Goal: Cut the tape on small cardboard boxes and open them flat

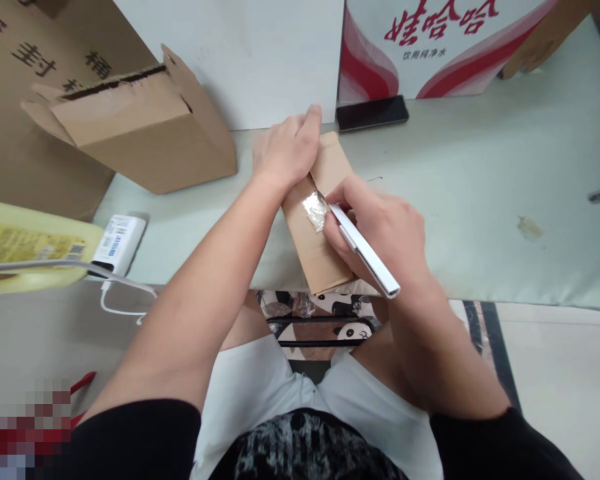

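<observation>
White tool (367, 253) the right hand (395, 230) is gripping could be skidding off glossy tape (315, 210) toward the left hand (286, 150), its grip unclear.

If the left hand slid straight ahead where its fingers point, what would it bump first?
Probably the big, flat, white upright panel just ahead of the left hand, though the gap between them is hard to judge.

Small carton (323, 263): matt brown cardboard, smooth, bearing a glossy, creased patch of clear plastic tape (314, 208). Slim tool (367, 255): smooth, slight sheen; metal or plastic cannot be determined. Open box (170, 153): matt cardboard, rough along one edge. Phone (373, 115): glossy, dark. Table cover (470, 200): smooth, low sheen.
</observation>
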A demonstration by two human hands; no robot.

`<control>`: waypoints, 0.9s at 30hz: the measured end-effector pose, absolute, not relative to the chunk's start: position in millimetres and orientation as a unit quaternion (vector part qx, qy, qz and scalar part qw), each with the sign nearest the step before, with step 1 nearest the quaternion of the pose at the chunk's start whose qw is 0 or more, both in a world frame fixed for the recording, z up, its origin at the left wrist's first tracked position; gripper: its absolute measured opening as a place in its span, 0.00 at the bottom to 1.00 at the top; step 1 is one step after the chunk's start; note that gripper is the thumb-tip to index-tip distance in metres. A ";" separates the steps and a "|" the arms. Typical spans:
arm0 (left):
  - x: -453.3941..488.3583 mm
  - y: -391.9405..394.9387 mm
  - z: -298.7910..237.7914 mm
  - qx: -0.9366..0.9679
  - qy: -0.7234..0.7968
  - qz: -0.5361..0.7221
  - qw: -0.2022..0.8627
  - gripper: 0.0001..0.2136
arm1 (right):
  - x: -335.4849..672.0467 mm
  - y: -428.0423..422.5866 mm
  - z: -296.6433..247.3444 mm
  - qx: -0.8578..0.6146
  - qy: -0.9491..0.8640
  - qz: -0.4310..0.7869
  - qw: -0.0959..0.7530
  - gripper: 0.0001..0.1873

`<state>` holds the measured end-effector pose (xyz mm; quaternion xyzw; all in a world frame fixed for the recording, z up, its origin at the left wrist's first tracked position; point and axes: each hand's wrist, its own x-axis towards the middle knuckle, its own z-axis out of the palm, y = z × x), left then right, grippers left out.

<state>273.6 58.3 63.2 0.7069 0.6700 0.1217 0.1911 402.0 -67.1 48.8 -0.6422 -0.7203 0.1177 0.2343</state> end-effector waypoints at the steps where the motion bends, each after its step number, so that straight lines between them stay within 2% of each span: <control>1: 273.3 58.7 62.6 0.706 0.671 0.123 0.190 0.27 | 401.5 -67.2 49.4 -0.646 -0.717 0.118 0.232 0.10; 11: 274.4 58.6 61.6 0.702 0.677 0.122 0.182 0.28 | 398.9 -67.7 49.2 -0.652 -0.720 0.092 0.219 0.09; 17: 277.1 58.0 59.3 0.726 0.670 0.072 0.138 0.17 | 399.5 -66.4 46.8 -0.652 -0.727 0.086 0.199 0.11; 27: 276.3 57.3 59.2 0.729 0.670 0.067 0.128 0.18 | 400.1 -66.2 50.6 -0.655 -0.717 0.108 0.213 0.11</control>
